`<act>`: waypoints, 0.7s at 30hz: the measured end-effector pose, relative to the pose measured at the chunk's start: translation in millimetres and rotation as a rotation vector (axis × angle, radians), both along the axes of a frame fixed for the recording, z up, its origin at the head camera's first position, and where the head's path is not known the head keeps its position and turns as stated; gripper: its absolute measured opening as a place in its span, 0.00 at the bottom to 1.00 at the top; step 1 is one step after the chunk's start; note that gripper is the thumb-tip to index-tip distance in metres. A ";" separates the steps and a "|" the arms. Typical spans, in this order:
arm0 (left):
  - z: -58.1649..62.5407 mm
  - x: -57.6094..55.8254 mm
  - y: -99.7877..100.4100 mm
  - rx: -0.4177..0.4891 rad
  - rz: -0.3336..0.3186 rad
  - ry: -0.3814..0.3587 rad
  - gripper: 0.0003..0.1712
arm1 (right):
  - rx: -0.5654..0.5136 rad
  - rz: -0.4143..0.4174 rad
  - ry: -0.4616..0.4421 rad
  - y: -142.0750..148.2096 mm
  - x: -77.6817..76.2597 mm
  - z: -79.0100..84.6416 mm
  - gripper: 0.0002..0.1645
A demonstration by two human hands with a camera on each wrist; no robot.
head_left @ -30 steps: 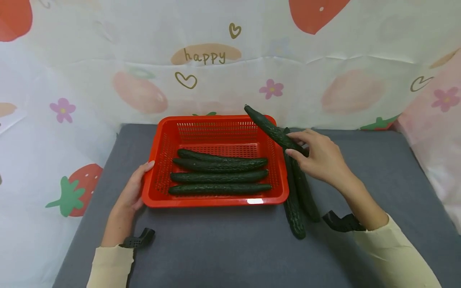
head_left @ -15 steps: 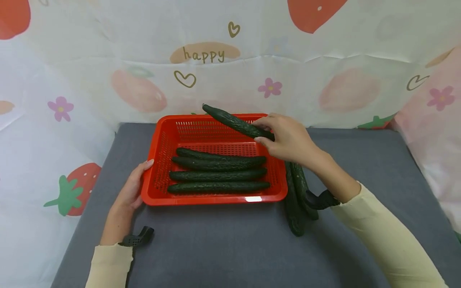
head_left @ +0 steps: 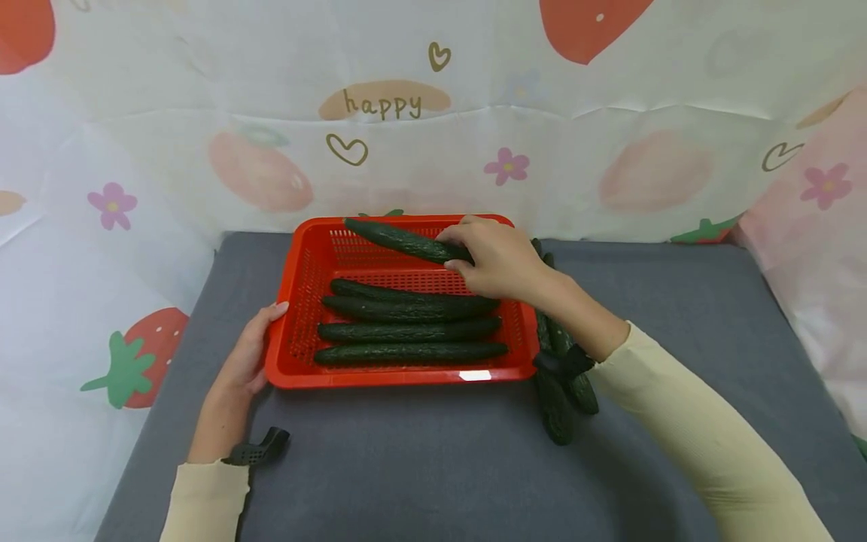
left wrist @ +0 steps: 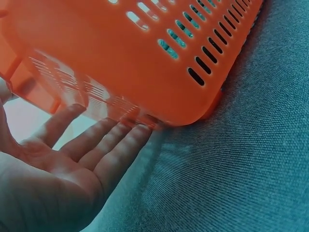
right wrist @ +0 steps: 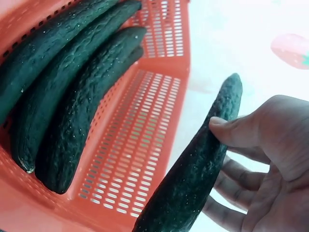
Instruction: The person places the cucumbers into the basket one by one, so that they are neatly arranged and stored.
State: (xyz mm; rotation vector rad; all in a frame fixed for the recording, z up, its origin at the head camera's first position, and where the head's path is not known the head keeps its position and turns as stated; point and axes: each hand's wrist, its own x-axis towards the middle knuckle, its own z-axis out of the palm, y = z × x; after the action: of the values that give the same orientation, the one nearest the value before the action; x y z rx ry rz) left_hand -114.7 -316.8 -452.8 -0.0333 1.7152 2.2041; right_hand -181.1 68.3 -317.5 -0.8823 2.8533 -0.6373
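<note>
My right hand pinches a dark green cucumber near one end, thumb on one side and fingers on the other. It is held at a tilt over the back part of a red plastic basket. Several cucumbers lie side by side across the basket's floor. At the basket's left side, my left hand holds on, thumb on the rim. The left wrist view shows its fingers extended against the slotted outer wall. In the right wrist view, the held cucumber runs beside the basket's inner wall.
Two more cucumbers lie on the grey cloth along the basket's right side, partly under my right wrist and its black strap. A white printed curtain hangs behind the table and at both sides.
My right hand has carried the cucumber leftward from beyond the basket's right rim to over its inside, lowering it slightly in the last half second. My left hand keeps its place.
</note>
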 end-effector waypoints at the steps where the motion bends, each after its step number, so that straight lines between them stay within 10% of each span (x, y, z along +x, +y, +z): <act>1: 0.0 0.1 -0.2 0.003 0.000 -0.005 0.15 | 0.005 0.007 -0.007 -1.4 -1.4 -1.0 0.24; 21: -2.3 0.5 -1.3 -0.008 0.004 0.003 0.15 | 0.091 0.030 -0.064 -35.3 -21.8 -18.2 0.25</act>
State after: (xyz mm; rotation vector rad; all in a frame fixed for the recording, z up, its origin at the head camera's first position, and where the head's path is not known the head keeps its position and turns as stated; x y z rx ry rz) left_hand -114.2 -318.1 -455.0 -0.0349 1.7272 2.2014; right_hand -202.8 33.1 -335.7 -0.8727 2.7822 -0.5179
